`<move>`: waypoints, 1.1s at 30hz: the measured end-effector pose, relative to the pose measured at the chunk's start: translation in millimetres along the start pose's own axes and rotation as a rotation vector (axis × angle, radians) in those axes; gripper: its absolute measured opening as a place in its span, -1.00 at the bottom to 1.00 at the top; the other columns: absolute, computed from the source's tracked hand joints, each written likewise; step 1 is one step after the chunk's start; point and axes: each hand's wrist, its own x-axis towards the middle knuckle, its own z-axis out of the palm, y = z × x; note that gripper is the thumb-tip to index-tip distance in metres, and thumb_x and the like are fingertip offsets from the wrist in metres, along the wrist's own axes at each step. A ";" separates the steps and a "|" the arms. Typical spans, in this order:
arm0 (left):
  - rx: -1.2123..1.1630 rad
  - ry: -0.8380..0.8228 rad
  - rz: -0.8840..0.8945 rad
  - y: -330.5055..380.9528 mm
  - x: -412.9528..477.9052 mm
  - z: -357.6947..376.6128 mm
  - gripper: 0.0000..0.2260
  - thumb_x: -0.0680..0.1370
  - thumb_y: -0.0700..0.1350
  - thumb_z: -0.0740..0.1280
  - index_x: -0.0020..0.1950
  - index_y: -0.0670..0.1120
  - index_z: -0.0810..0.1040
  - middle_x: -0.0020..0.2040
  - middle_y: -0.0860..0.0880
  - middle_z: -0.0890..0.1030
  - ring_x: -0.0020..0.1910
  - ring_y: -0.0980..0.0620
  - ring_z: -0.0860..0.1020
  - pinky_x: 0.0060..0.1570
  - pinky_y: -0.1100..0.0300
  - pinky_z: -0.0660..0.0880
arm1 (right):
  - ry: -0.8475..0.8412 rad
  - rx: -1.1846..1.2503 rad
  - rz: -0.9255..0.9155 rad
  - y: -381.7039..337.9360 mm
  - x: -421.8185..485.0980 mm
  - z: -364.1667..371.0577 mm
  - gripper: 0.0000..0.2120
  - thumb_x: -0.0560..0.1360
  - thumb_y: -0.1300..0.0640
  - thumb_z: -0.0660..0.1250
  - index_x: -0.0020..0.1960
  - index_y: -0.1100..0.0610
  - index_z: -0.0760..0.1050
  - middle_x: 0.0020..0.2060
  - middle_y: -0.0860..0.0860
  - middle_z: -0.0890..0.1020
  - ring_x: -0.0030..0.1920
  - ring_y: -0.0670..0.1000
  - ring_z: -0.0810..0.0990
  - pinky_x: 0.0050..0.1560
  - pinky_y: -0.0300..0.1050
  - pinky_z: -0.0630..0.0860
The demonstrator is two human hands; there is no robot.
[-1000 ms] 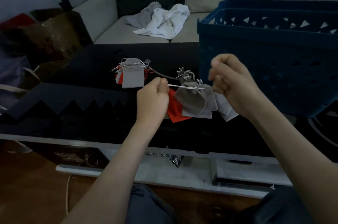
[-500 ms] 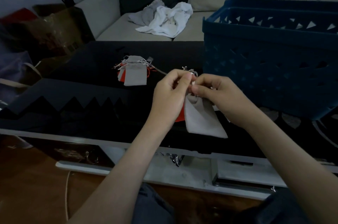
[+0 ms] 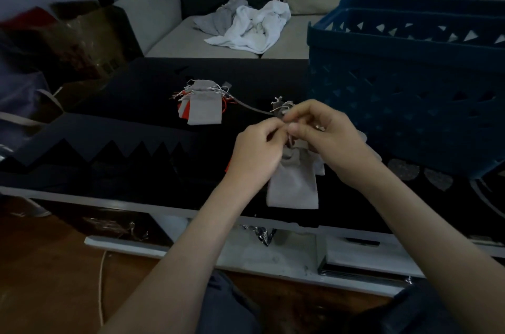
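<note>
Held up just over the near edge of the table (image 3: 153, 186): a small grey pouch (image 3: 293, 189), plain soft cloth, flat and square at the bottom, neck gathered tight at the top. Left hand (image 3: 255, 154) with fingers curled, thumb and forefinger pinching the top of the pouch; right hand (image 3: 332, 139) likewise curled, pinching it from the other side — fingertips of the two almost touching. Behind the hands, flat on the black top, a few more pouches (image 3: 319, 168), grey and red, half hidden. Further in and to the left, a neat pile (image 3: 203, 108) of grey and red ones, well apart from the hands. At the right, on the same top, a dark blue basket (image 3: 404, 93) with triangular holes in its walls. Beyond — a pale sofa (image 3: 175, 44) with crumpled white and grey cloths (image 3: 248, 26) on the seat, and a brown paper bag (image 3: 90, 38) off to the left. Dim light throughout
</note>
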 end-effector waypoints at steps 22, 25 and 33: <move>-0.184 0.121 -0.106 -3.8 3.4 8.1 -0.82 0.59 -0.11 0.28 -0.15 -0.10 0.62 -0.32 0.06 0.61 -0.31 0.19 0.55 -0.10 0.19 0.51 | -0.042 -0.220 0.149 2.1 1.4 -10.4 -0.87 0.50 0.20 0.37 -0.19 0.24 0.59 -0.25 0.11 0.64 -0.26 -0.16 0.50 -0.21 -0.36 0.42; -0.055 0.189 -0.030 -1.6 -0.2 8.0 -0.87 0.59 -0.13 0.29 -0.08 -0.14 0.58 -0.28 0.04 0.62 -0.27 0.18 0.58 -0.19 0.34 0.47 | 0.003 -0.210 0.128 3.0 1.6 -8.0 -0.87 0.51 0.20 0.33 -0.19 0.20 0.57 -0.31 0.02 0.60 -0.30 -0.20 0.48 -0.22 -0.33 0.41; 0.156 0.190 0.205 0.5 -2.6 15.9 -0.83 0.59 -0.20 0.24 0.02 -0.17 0.62 -0.10 -0.10 0.62 -0.07 -0.03 0.56 -0.05 0.17 0.46 | 0.164 -0.243 -0.069 4.7 2.3 -0.7 -0.89 0.52 0.19 0.32 -0.15 0.21 0.51 -0.26 0.03 0.53 -0.23 -0.06 0.46 -0.17 -0.16 0.41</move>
